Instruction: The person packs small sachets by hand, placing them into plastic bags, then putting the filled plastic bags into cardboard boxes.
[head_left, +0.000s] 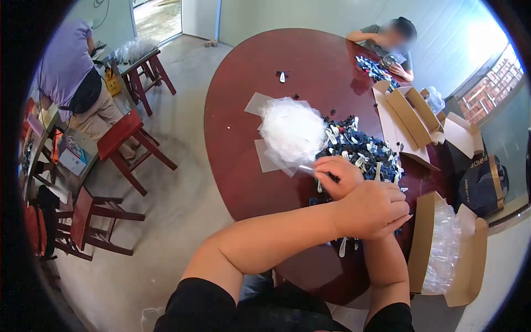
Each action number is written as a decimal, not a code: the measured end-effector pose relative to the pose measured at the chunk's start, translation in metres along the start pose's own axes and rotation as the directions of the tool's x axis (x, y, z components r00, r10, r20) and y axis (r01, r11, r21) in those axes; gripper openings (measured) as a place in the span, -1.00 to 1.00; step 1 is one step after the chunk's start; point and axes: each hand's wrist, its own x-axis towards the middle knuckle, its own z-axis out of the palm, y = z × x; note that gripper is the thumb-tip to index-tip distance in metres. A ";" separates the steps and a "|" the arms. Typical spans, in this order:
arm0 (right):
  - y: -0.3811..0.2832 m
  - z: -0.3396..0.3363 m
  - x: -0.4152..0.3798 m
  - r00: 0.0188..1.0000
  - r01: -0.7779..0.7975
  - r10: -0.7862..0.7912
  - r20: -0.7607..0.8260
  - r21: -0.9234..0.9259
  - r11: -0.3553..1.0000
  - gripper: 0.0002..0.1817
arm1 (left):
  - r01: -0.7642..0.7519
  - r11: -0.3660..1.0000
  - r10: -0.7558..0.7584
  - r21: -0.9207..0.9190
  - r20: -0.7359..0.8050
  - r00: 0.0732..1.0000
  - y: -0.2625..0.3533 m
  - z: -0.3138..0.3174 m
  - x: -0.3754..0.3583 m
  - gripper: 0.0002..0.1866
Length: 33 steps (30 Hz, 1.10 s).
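My right hand (336, 175) pinches the corner of a small clear plastic bag (306, 167), with a dark little part between the fingers. It hovers at the near edge of a heap of blue and white small parts (362, 150) on the dark red oval table (243, 166). My left hand (377, 209) crosses over my right forearm, fingers curled; what is inside them is hidden. A fluffy pile of clear bags (290, 130) lies just left of the parts heap.
An open cardboard box (420, 238) with clear bags sits at the table's near right, and more open boxes (409, 113) lie farther back. A person (387, 41) works at the far end. Another person (66, 69) sits at the left by red stools (124, 141).
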 end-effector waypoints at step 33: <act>-0.027 -0.121 -0.054 0.796 -0.298 0.122 -0.592 -0.209 0.932 -0.89 | 0.874 0.413 -0.893 -0.256 0.074 0.444 -0.051 -0.016 -0.007 -0.90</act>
